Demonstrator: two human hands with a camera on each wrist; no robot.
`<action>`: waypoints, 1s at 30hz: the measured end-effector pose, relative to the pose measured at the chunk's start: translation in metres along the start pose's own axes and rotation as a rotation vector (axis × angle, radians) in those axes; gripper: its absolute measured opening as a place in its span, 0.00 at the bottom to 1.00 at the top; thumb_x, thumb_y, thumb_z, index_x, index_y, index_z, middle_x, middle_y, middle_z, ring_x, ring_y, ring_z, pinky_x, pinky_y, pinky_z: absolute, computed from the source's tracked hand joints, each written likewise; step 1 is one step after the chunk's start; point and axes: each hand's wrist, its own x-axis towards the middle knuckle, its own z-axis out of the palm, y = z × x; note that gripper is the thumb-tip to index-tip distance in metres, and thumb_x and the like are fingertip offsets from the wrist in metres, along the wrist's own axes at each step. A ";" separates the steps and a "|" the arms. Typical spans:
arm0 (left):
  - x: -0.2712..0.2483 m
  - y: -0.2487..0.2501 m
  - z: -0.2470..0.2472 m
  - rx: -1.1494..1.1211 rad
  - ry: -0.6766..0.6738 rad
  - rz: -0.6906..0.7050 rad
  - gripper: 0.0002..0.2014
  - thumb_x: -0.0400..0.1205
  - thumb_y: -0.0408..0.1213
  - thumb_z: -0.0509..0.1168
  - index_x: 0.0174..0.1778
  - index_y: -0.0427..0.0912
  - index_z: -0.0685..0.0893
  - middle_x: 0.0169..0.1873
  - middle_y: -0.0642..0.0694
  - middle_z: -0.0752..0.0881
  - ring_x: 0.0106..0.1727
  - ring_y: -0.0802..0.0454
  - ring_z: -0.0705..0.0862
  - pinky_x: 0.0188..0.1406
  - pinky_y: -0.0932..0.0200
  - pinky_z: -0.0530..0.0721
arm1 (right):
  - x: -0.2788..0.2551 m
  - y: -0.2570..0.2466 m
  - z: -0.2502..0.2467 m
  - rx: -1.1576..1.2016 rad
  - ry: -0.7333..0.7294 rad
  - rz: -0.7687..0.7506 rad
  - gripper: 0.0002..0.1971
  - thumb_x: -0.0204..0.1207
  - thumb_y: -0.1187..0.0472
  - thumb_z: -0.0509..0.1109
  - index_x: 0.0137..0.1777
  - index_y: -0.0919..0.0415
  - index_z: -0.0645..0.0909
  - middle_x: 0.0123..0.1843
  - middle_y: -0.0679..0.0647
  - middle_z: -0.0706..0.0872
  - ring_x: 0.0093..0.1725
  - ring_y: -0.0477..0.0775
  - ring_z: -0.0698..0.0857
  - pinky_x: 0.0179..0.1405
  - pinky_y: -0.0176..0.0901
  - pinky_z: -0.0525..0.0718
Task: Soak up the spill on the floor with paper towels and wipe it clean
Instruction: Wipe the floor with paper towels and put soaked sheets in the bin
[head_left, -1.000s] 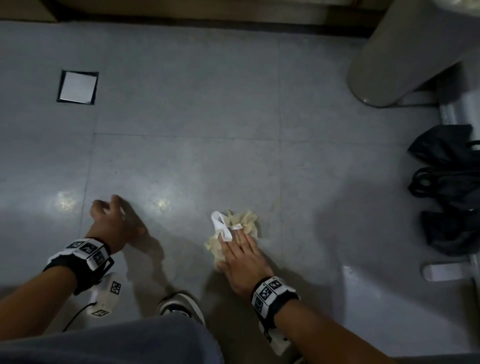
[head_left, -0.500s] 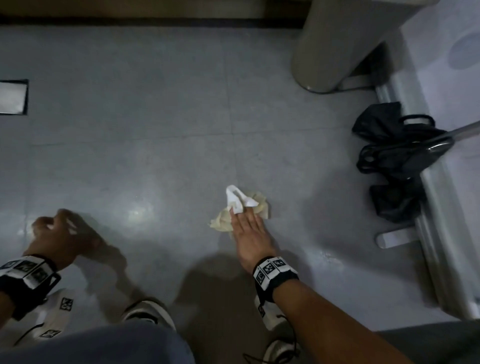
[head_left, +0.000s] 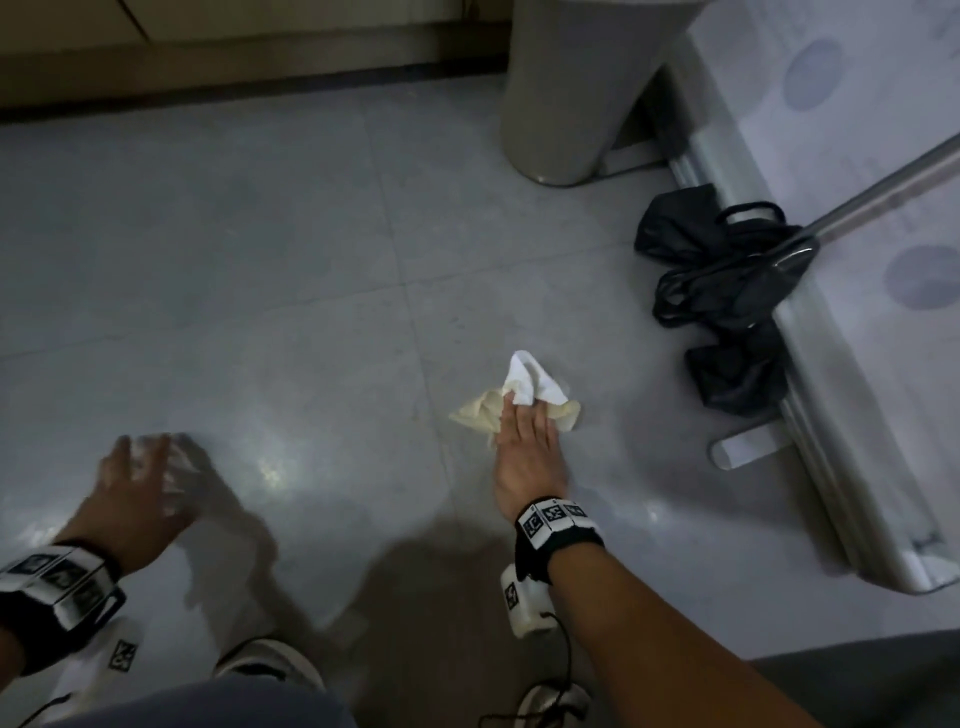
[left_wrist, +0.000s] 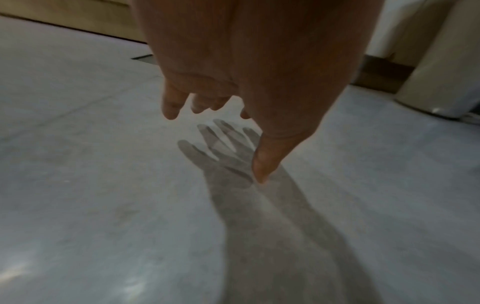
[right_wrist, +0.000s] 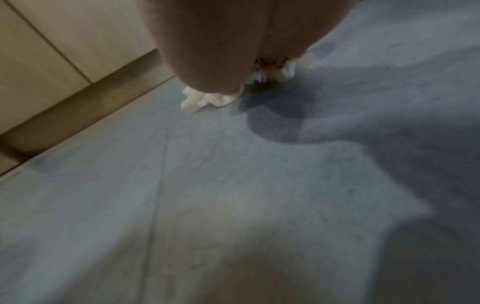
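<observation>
A crumpled paper towel wad (head_left: 524, 400), white on top and stained yellowish below, lies on the grey tiled floor (head_left: 260, 260). My right hand (head_left: 524, 436) presses flat on it with straight fingers. In the right wrist view the paper towel (right_wrist: 207, 98) bulges out from under the palm (right_wrist: 233, 41). My left hand (head_left: 140, 483) hovers just above the floor at the lower left, blurred, fingers spread and holding nothing. The left wrist view shows the left hand (left_wrist: 215, 123) with loose fingers above its own shadow. No liquid is plainly visible around the towel.
A grey cylindrical bin (head_left: 576, 88) stands at the back. Black bags (head_left: 722, 275) lie against a metal door frame (head_left: 831, 415) on the right, with a metal pole (head_left: 883, 192) above. A wooden baseboard (head_left: 234, 67) runs along the far wall. My shoes (head_left: 270, 670) are at the bottom.
My right hand has pushed the towel forward and to the right across the floor. My left hand has lifted off the floor and its fingers have spread. The view has panned right.
</observation>
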 end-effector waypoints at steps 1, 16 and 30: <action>-0.002 0.011 -0.002 -0.017 -0.019 0.033 0.50 0.74 0.43 0.79 0.87 0.41 0.57 0.85 0.29 0.50 0.81 0.23 0.60 0.77 0.30 0.67 | 0.003 0.003 0.000 0.017 0.032 0.010 0.32 0.89 0.55 0.46 0.86 0.63 0.35 0.88 0.59 0.45 0.86 0.62 0.44 0.85 0.55 0.43; -0.026 0.025 -0.006 -0.171 -0.095 0.105 0.53 0.74 0.38 0.80 0.88 0.39 0.52 0.84 0.30 0.51 0.74 0.25 0.74 0.69 0.39 0.78 | 0.104 0.032 -0.080 0.003 -0.004 -0.055 0.34 0.83 0.65 0.55 0.87 0.63 0.44 0.87 0.60 0.46 0.86 0.64 0.49 0.84 0.55 0.53; 0.006 0.082 -0.025 -0.010 -0.148 0.337 0.56 0.81 0.56 0.68 0.81 0.54 0.23 0.86 0.41 0.33 0.86 0.37 0.58 0.77 0.42 0.73 | 0.138 0.007 -0.123 -0.187 0.075 -0.177 0.22 0.81 0.63 0.62 0.75 0.49 0.75 0.79 0.59 0.69 0.70 0.62 0.77 0.63 0.54 0.79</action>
